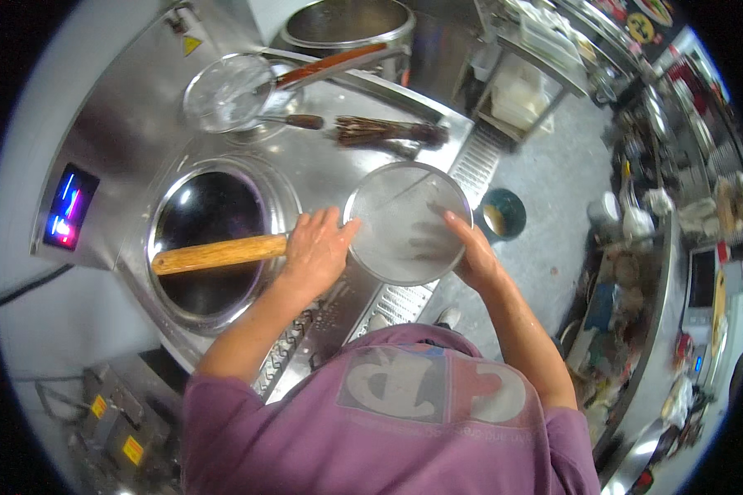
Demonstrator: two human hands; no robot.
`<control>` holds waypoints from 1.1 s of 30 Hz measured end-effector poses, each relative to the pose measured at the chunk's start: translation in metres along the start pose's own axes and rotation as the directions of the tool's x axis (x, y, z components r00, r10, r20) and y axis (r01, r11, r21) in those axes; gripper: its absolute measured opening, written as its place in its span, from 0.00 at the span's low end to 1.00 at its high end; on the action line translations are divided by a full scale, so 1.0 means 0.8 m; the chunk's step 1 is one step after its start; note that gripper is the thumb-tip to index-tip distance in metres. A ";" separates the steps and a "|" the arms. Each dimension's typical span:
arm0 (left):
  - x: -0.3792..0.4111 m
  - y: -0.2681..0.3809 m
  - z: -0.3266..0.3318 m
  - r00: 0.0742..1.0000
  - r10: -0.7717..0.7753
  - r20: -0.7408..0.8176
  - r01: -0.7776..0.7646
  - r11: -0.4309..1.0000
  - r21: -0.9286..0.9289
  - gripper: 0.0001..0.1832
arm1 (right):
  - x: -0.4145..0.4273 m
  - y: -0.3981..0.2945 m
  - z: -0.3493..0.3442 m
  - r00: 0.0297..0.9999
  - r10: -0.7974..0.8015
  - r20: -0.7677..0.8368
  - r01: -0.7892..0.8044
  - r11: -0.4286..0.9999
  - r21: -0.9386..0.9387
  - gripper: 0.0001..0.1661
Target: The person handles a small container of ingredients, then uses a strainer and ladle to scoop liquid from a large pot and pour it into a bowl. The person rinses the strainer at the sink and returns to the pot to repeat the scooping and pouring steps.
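A round fine-mesh strainer (402, 216) with a metal rim and a wooden handle (223, 253) is held in front of me. My left hand (322, 247) grips it where the handle meets the rim. My right hand (470, 247) holds the far side of the rim, with its thumb at the edge and its fingers showing dimly through the mesh. The handle extends left across a round dark wok or cooktop well (207, 204) in the steel counter. Behind the strainer, a whisk brush of stiff brown strands (387, 131) lies on the steel surface.
At the back left, another strainer (226, 93) and a wooden-handled utensil (297, 120) rest over a round fixture. A large steel pot (350, 28) stands behind them. Slotted drain grating (402, 300) runs along the counter's front. A dark green bucket (501, 215) is on the floor at right.
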State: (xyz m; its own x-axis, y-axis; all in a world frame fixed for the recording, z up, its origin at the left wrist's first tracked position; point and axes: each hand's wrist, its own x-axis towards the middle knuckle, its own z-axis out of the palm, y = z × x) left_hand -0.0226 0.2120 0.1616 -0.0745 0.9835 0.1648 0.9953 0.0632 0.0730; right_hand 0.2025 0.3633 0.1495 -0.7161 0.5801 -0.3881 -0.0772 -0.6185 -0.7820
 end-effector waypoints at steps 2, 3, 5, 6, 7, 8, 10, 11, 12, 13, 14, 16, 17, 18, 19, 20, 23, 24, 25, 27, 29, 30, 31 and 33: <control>0.016 0.019 0.007 0.999 0.043 0.033 -0.043 0.999 0.020 0.21 | -0.001 0.010 -0.038 0.992 -0.014 -0.124 0.011 1.000 -0.018 0.30; 0.026 0.028 0.007 0.997 0.067 0.048 -0.069 0.997 0.039 0.22 | 0.000 0.012 -0.051 0.984 -0.025 -0.174 0.021 1.000 -0.021 0.28; 0.044 0.046 0.009 0.993 0.096 0.065 -0.100 0.993 0.062 0.23 | -0.003 0.012 -0.075 0.966 -0.058 -0.253 0.060 0.998 0.003 0.23; 0.050 0.055 0.011 0.993 0.098 0.069 -0.102 0.992 0.068 0.24 | -0.004 0.011 -0.089 0.965 -0.080 -0.249 0.082 0.997 0.000 0.22; 0.060 0.068 0.013 0.991 0.110 0.075 -0.115 0.991 0.065 0.25 | -0.007 0.011 -0.109 0.961 -0.101 -0.258 0.104 0.995 -0.002 0.21; 0.074 0.081 0.009 0.985 0.066 0.157 -0.076 0.995 0.057 0.29 | -0.008 0.012 -0.128 0.957 -0.128 -0.261 0.138 0.990 0.018 0.18; 0.093 0.106 0.016 0.973 -0.030 0.231 0.038 0.999 -0.032 0.30 | -0.016 0.000 -0.156 0.959 -0.132 -0.251 0.147 0.988 0.042 0.19; 0.106 0.117 0.020 0.960 -0.072 0.271 0.094 0.993 -0.071 0.31 | -0.023 -0.006 -0.173 0.959 -0.137 -0.250 0.155 0.986 0.054 0.19; 0.117 0.125 0.026 0.961 -0.044 0.272 0.082 0.988 -0.128 0.28 | -0.025 -0.005 -0.195 0.953 -0.172 -0.251 0.191 0.980 0.053 0.18; 0.130 0.138 0.034 0.951 -0.023 0.307 0.065 0.990 -0.126 0.26 | -0.028 -0.005 -0.217 0.948 -0.177 -0.264 0.197 0.979 0.052 0.19; 0.145 0.154 0.041 0.940 -0.004 0.342 0.048 0.991 -0.122 0.25 | -0.031 -0.008 -0.239 0.943 -0.182 -0.278 0.204 0.978 0.052 0.19; 0.170 0.192 0.056 0.935 0.052 0.352 -0.004 0.991 -0.134 0.21 | -0.038 -0.010 -0.284 0.921 -0.196 -0.336 0.223 0.974 0.042 0.18; 0.186 0.214 0.058 0.924 0.085 0.373 -0.055 0.994 -0.090 0.20 | -0.046 -0.016 -0.308 0.900 -0.212 -0.380 0.211 0.976 -0.043 0.16; 0.204 0.241 0.058 0.912 0.120 0.393 -0.108 0.993 -0.053 0.20 | -0.057 -0.026 -0.332 0.876 -0.228 -0.424 0.190 0.973 -0.130 0.15; 0.221 0.266 0.059 0.898 0.152 0.413 -0.160 0.987 -0.016 0.19 | -0.066 -0.035 -0.357 0.851 -0.245 -0.464 0.161 0.963 -0.215 0.14; 0.236 0.287 0.063 0.886 0.194 0.422 -0.205 0.979 -0.019 0.19 | -0.069 -0.031 -0.386 0.812 -0.296 -0.503 0.199 0.951 -0.237 0.14; 0.284 0.350 0.073 0.839 0.294 0.459 -0.324 0.946 -0.014 0.18 | -0.084 -0.042 -0.473 0.688 -0.484 -0.541 0.167 0.831 -0.530 0.16; 0.298 0.371 0.079 0.822 0.303 0.482 -0.343 0.939 -0.007 0.18 | -0.095 -0.059 -0.492 0.687 -0.471 -0.553 0.059 0.795 -0.604 0.17; 0.312 0.391 0.084 0.805 0.312 0.506 -0.362 0.932 0.001 0.18 | -0.106 -0.074 -0.507 0.695 -0.454 -0.557 0.019 0.786 -0.618 0.15; 0.337 0.427 0.084 0.798 0.340 0.497 -0.396 0.918 0.007 0.18 | -0.122 -0.104 -0.534 0.693 -0.425 -0.582 -0.071 0.764 -0.642 0.11; 0.354 0.461 0.089 0.782 0.383 0.492 -0.437 0.900 -0.006 0.18 | -0.120 -0.111 -0.568 0.671 -0.529 -0.520 -0.104 0.627 -0.772 0.16; 0.362 0.469 0.092 0.773 0.401 0.492 -0.456 0.890 -0.009 0.18 | -0.121 -0.125 -0.572 0.692 -0.483 -0.537 -0.206 0.581 -0.787 0.18; 0.370 0.479 0.092 0.765 0.415 0.492 -0.475 0.880 -0.004 0.19 | -0.120 -0.136 -0.577 0.712 -0.477 -0.515 -0.178 0.588 -0.789 0.19; 0.390 0.501 0.094 0.745 0.430 0.510 -0.510 0.860 0.019 0.19 | -0.101 -0.138 -0.600 0.699 -0.478 -0.531 -0.166 0.614 -0.772 0.24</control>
State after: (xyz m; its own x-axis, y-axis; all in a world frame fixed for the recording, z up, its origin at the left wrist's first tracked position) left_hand 0.3580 0.5568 0.1687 0.4038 0.8462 -0.3477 0.8952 -0.4438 -0.0404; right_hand 0.6018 0.6389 0.0331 -0.0951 0.9831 -0.1565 0.6071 -0.0673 -0.7918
